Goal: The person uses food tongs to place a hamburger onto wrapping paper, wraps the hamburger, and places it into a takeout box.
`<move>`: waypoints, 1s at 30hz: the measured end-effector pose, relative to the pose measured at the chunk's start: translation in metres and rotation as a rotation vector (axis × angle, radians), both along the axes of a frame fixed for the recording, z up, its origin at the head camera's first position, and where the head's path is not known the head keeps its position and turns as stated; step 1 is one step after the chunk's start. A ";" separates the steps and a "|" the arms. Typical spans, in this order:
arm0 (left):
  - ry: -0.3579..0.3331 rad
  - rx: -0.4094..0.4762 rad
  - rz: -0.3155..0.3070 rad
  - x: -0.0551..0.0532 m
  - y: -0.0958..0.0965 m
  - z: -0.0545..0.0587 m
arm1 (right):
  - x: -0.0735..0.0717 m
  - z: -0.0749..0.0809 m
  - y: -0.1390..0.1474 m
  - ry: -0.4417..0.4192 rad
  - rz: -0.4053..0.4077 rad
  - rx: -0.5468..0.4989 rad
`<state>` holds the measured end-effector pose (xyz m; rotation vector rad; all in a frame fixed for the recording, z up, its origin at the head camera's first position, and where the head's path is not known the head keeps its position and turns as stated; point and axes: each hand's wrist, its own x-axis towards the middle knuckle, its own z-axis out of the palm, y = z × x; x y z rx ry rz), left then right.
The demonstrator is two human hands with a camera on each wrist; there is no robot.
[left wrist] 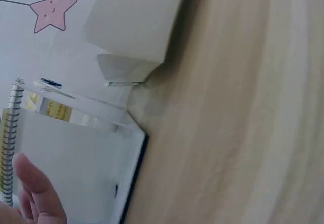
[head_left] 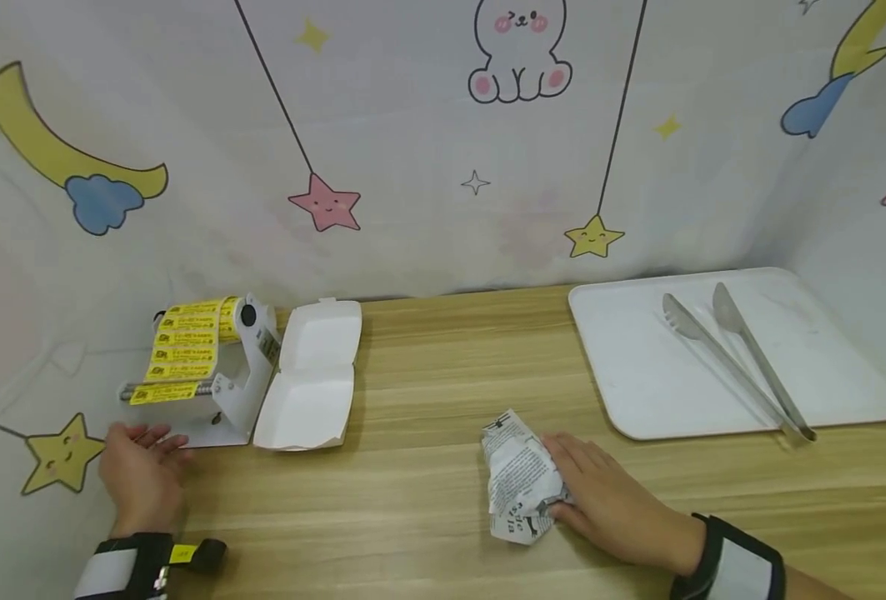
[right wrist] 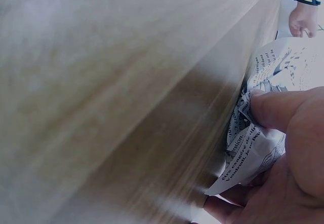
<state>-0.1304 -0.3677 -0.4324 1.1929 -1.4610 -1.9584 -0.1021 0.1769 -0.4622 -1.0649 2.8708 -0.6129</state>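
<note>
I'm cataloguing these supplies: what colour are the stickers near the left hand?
The stickers are yellow with dark print, seen best in the head view.

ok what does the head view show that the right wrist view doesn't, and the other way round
Only the head view: the white tray and the metal tongs resting on it. Only the right wrist view: the palm-facing side of the printed paper. Both: that paper in the right hand, the left hand and the wooden table.

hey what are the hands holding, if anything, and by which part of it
The right hand grips the printed paper by its crumpled right side, as the head view shows it. The left hand holds nothing visible.
</note>
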 end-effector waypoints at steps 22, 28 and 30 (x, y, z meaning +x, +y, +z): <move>0.351 -0.197 0.129 -0.002 0.019 0.026 | -0.001 0.001 0.002 -0.006 0.014 0.009; 0.784 -0.278 -0.111 0.016 0.067 0.054 | -0.001 0.002 0.000 -0.015 0.013 0.008; 0.899 -0.204 -0.399 0.020 0.087 0.059 | -0.001 0.002 0.000 -0.018 0.010 0.010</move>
